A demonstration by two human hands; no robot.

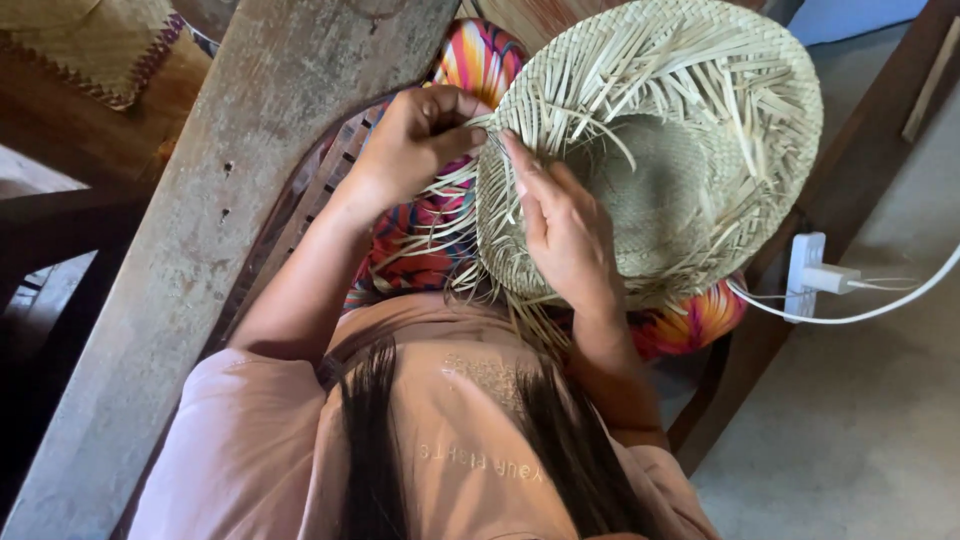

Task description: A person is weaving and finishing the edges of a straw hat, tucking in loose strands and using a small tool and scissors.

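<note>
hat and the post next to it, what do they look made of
The hat looks woven from flat, pale, matte strips of dried plant leaf or straw; loose unwoven ends stick out across the brim. The left hand pinches strips at its edge, the right hand rests on it. The post looks like rough, unpainted, weathered wood, with cracks and grain.

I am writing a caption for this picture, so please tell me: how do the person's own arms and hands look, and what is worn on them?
Both arms are bare from the upper arm down. The left hand and the right hand wear no gloves, and no rings, bracelets or watch can be seen. Short, loose sleeves of a pale pink shirt cover only the shoulders and upper arms. The fingernails look short and unpainted.
</note>
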